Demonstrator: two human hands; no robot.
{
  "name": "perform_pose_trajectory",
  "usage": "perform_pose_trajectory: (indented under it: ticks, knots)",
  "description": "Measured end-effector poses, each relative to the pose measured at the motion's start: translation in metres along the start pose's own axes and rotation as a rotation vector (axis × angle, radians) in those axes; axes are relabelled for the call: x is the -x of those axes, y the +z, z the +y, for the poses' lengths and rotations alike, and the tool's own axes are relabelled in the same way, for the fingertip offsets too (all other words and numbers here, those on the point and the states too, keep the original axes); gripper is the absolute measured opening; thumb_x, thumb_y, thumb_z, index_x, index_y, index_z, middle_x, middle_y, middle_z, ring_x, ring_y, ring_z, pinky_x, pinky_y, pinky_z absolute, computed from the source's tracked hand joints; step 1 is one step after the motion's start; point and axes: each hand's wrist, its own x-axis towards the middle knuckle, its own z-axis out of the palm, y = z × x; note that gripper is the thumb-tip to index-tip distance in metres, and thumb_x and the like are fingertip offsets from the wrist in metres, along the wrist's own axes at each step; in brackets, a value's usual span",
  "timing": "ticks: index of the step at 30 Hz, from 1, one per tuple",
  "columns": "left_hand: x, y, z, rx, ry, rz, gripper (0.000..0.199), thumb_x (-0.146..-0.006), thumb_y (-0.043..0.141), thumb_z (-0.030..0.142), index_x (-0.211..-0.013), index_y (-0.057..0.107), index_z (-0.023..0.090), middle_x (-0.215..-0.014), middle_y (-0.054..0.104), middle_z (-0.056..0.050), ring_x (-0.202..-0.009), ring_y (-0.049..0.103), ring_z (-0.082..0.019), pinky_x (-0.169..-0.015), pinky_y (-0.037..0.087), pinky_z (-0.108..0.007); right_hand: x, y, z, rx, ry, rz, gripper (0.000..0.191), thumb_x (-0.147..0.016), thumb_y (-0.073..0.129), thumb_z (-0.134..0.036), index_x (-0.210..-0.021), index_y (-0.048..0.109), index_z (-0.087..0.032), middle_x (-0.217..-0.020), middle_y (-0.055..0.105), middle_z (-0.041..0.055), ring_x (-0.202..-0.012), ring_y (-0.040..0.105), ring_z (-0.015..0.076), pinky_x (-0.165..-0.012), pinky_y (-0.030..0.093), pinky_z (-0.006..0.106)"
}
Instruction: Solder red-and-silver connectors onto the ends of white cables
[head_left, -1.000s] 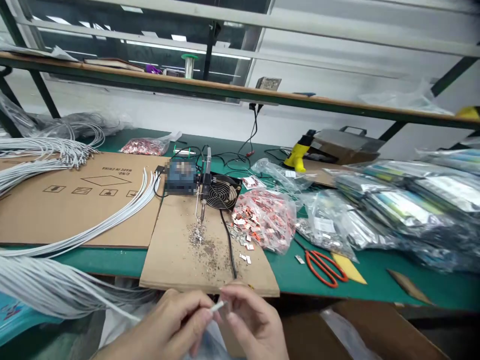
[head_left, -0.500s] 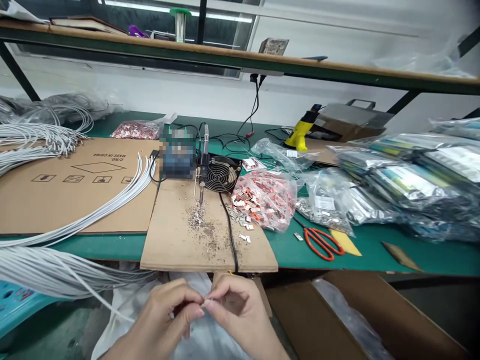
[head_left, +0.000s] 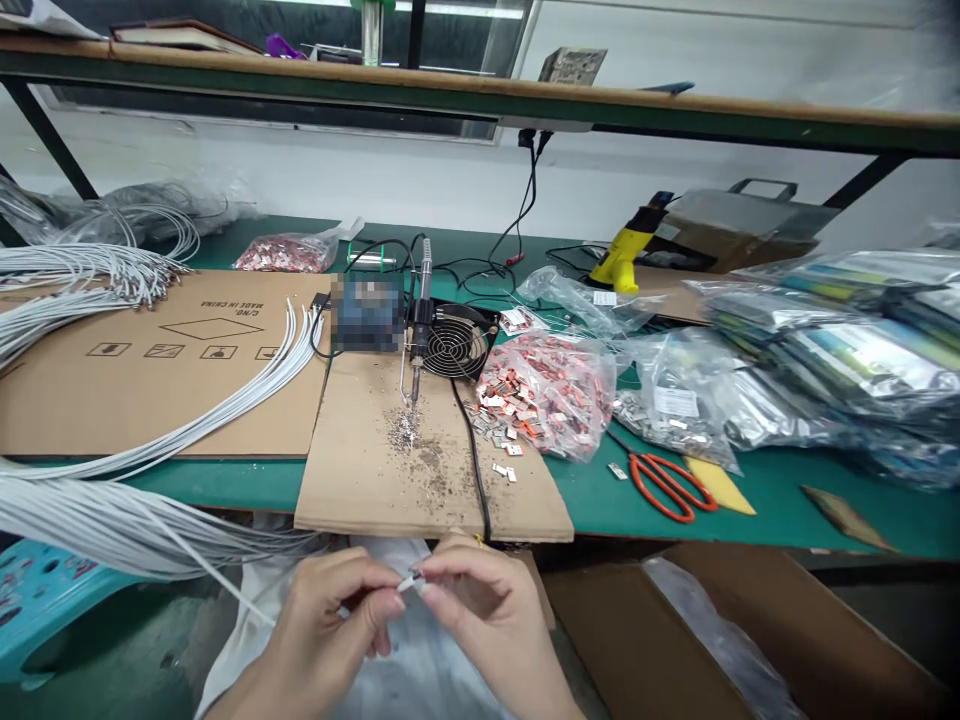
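My left hand point(head_left: 330, 625) and my right hand point(head_left: 487, 610) meet low in the view, over a white plastic sheet point(head_left: 420, 670). Both pinch the end of a thin white cable point(head_left: 409, 583), which has a small pale metal tip. Fingers hide most of that tip. The cable runs back behind my left hand towards a bundle of white cables point(head_left: 112, 520) at the left. Straight ahead, beyond the bench edge, lies a cardboard pad point(head_left: 352, 480) scattered with solder debris, and a soldering iron point(head_left: 425, 300) stands in its holder.
A cooling fan point(head_left: 457, 345) sits by the iron. A bag of red-and-silver terminals point(head_left: 547, 395) lies to the right, near orange-handled scissors point(head_left: 667, 487). Plastic-wrapped packs point(head_left: 847, 360) fill the bench's right side. An open cardboard box point(head_left: 660, 630) stands below it.
My hands have come closer together and now both pinch the cable end, which points left. The view has tilted, so the bench sits higher than a second ago.
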Motion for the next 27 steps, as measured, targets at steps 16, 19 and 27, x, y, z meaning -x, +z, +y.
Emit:
perform_pose_trajectory:
  ticks: [16,19,27]
  knots:
    - [-0.002,0.003,0.005,0.403,-0.244,-0.112,0.045,-0.078,0.056,0.055,-0.059,0.058,0.014,-0.047,0.047,0.001,-0.033,0.047,-0.008,-0.034,0.031,-0.017,-0.001,0.027,0.015,-0.493,-0.072,-0.019,0.003,-0.074,0.069,-0.028,-0.072,0.068,-0.027,-0.055,0.054,-0.0021,-0.054,0.045,0.0132,-0.053,0.036,0.027]
    - [-0.002,-0.006,0.006,0.023,0.041,-0.037,0.026,-0.086,0.053,0.032,-0.07,0.065,0.016,-0.05,0.05,0.0,-0.042,0.049,-0.009,-0.043,0.034,-0.018,-0.01,0.01,0.003,-0.151,0.004,-0.167,0.003,-0.071,0.068,-0.019,-0.069,0.066,-0.02,-0.06,0.058,0.0011,-0.059,0.05,0.0144,-0.055,0.037,0.027]
    - [-0.004,0.001,0.004,0.059,-0.014,-0.034,0.031,-0.086,0.052,0.036,-0.066,0.062,0.015,-0.049,0.051,0.0,-0.039,0.05,-0.009,-0.041,0.035,-0.017,-0.009,0.002,-0.002,-0.003,-0.102,-0.108,0.014,-0.073,0.066,-0.019,-0.06,0.059,-0.018,-0.053,0.053,-0.0008,-0.053,0.045,0.0127,-0.052,0.036,0.027]
